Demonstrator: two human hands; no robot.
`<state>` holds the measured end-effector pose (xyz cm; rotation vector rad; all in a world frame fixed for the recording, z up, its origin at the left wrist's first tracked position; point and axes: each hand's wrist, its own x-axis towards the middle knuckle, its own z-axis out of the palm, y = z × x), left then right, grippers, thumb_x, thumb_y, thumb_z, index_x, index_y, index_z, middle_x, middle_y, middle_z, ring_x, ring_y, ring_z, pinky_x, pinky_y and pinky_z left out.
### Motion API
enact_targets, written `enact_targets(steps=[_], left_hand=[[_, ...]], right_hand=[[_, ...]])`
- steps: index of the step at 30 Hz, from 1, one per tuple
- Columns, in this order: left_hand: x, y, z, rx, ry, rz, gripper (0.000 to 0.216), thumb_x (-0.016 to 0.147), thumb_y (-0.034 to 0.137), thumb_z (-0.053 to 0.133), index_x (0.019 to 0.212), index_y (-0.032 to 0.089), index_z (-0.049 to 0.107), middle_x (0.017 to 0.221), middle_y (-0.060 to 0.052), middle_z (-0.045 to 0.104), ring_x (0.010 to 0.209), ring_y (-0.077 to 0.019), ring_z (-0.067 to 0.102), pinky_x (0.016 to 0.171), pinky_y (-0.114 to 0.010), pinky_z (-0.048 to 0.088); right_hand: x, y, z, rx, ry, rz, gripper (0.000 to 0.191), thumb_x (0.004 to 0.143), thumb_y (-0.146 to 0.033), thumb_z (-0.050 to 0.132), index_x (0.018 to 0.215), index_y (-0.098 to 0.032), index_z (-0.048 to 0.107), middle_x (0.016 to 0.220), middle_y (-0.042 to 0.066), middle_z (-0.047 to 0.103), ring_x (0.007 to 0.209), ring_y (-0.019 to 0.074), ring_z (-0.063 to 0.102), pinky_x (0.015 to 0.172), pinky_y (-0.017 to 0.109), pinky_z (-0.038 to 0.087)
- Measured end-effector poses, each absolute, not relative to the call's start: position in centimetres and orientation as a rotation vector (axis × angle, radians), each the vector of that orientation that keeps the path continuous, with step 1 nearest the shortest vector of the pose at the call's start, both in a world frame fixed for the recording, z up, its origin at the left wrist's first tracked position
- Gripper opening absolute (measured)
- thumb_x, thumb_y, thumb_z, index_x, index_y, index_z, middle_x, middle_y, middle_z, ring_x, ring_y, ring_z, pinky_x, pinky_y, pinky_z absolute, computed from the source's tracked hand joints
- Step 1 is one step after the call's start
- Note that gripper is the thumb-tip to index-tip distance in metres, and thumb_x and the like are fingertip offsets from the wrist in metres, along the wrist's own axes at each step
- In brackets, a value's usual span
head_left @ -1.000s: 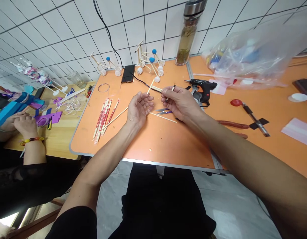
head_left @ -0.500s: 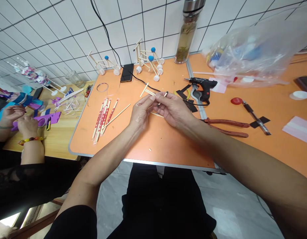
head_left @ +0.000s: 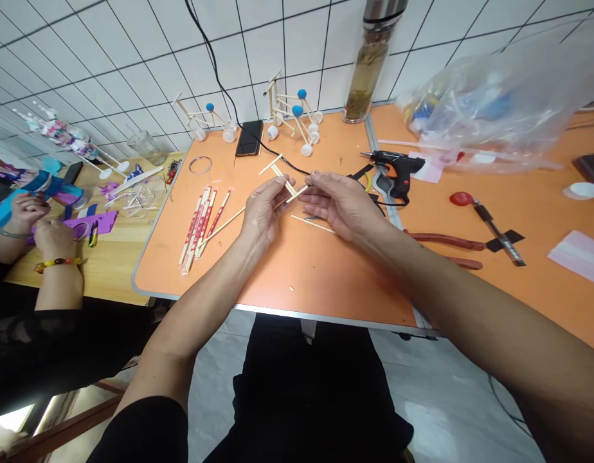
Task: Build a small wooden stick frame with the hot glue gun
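Observation:
My left hand (head_left: 263, 212) and my right hand (head_left: 338, 202) meet over the orange table (head_left: 306, 270). Between them they pinch a small frame of thin wooden sticks (head_left: 283, 181), the left from below, the right at its near end. A loose stick (head_left: 312, 224) lies on the table under my right hand. Another long stick (head_left: 222, 228) lies by my left wrist. Several chopsticks in red and white wrappers (head_left: 200, 225) lie to the left.
A black glue gun (head_left: 393, 168), red-handled pliers (head_left: 446, 244), a phone (head_left: 249, 137), finished stick models with blue balls (head_left: 292, 119), a tall bottle (head_left: 369, 64) and a clear plastic bag (head_left: 494, 109) stand around. Another person's hands (head_left: 36, 225) work at the left wooden table.
My left hand has closed in from open palm to grip the stick frame together with my right hand. The frame has turned and lifted slightly toward the back.

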<state>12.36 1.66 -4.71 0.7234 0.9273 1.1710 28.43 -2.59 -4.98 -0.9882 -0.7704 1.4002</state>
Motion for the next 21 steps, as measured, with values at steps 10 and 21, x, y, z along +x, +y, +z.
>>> enact_targets(steps=[10,21], left_hand=[[12.0,2.1,-5.2,0.727,0.927,1.127,0.022,0.087,0.037,0.094,0.094,0.022,0.080,0.092,-0.002,0.085,0.088,-0.0153,0.079,0.084,-0.025,0.059],[12.3,1.2,-3.9,0.850,0.949,1.136,0.020,0.086,0.035,0.095,0.087,0.020,0.081,0.085,-0.002,0.082,0.076,-0.0124,0.072,0.080,-0.024,0.055]], right_hand=[[28.9,-2.4,-5.4,-1.106,-0.926,1.243,0.042,0.072,-0.053,0.104,0.091,-0.025,0.079,0.095,0.001,0.078,0.089,0.0158,0.075,0.070,0.022,0.061],[29.5,-2.2,-5.3,-1.146,-0.994,1.141,0.022,0.083,-0.041,0.092,0.091,-0.024,0.080,0.094,0.003,0.080,0.089,0.0168,0.074,0.076,0.025,0.060]])
